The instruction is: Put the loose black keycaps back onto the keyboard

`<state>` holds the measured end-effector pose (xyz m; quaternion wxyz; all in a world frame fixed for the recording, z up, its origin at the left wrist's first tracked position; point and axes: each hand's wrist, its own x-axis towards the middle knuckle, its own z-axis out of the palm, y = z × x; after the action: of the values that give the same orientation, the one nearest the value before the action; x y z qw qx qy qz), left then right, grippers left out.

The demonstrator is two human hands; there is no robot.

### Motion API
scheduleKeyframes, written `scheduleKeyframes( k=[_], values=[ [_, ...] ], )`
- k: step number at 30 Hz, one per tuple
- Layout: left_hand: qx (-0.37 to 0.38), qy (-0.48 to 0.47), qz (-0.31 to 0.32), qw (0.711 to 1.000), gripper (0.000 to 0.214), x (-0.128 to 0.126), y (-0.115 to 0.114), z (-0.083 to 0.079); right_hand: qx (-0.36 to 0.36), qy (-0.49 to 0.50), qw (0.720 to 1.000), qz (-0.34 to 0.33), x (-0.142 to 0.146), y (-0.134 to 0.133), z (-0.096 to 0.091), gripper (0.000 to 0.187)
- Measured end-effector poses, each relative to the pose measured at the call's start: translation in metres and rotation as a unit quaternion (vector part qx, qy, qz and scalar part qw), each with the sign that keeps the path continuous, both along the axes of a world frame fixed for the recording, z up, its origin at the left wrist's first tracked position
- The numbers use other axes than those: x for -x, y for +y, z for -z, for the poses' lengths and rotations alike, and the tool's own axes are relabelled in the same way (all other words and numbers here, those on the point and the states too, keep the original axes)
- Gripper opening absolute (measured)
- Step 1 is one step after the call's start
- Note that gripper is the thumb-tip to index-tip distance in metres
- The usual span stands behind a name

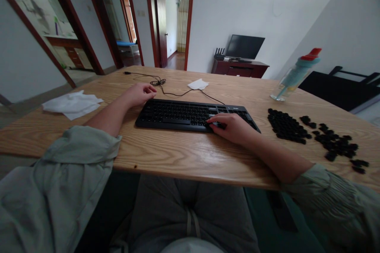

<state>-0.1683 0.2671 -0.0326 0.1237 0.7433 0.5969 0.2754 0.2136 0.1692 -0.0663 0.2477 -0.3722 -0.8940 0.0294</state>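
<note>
A black keyboard (178,121) lies flat on the wooden table in front of me. My left hand (140,94) is at its far left corner, fingers curled together around the edge there; the fingertips are partly hidden. Over the right part of the keys, my right hand (230,126) has thumb and forefinger pinched low on a small black keycap, mostly covered by the fingers. To the right lie loose black keycaps, some packed in a block (286,125) and others in a scattered heap (337,142).
The keyboard's black cable (160,82) is coiled behind it. White tissues lie at the left (73,103) and behind the keyboard (198,84). A clear bottle with a red-and-blue top (299,72) stands at the right rear. The table's front edge (190,178) is near my lap.
</note>
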Motion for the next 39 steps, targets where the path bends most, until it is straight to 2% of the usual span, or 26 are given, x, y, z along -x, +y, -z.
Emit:
scheduleKeyframes(
  k=[7,15,28,32,36,39],
  values=[
    [-0.005,-0.006,-0.002,1.000,0.036,-0.002,-0.002,-0.001,-0.005,-0.007,0.999,-0.033,-0.002,-0.002,-0.002,0.027],
    [-0.003,-0.003,0.007,1.000,0.036,-0.005,-0.004,-0.001,-0.070,-0.052,0.996,-0.036,-0.006,-0.007,0.006,0.037],
    [-0.009,-0.037,0.001,0.999,0.039,-0.008,-0.001,0.003,-0.091,-0.050,0.995,0.005,0.002,-0.012,0.010,0.037],
    [-0.042,-0.037,-0.002,0.998,0.040,-0.010,0.001,0.004,-0.091,-0.045,0.995,0.016,0.003,-0.012,0.011,0.035],
    [-0.086,-0.017,0.005,0.996,0.037,-0.030,-0.010,-0.003,-0.098,-0.030,0.995,0.012,0.004,-0.013,0.012,0.035],
    [-0.098,0.003,0.069,0.993,0.034,-0.069,-0.032,-0.007,-0.090,0.008,0.996,0.005,0.005,-0.012,0.015,0.032]
  ],
)
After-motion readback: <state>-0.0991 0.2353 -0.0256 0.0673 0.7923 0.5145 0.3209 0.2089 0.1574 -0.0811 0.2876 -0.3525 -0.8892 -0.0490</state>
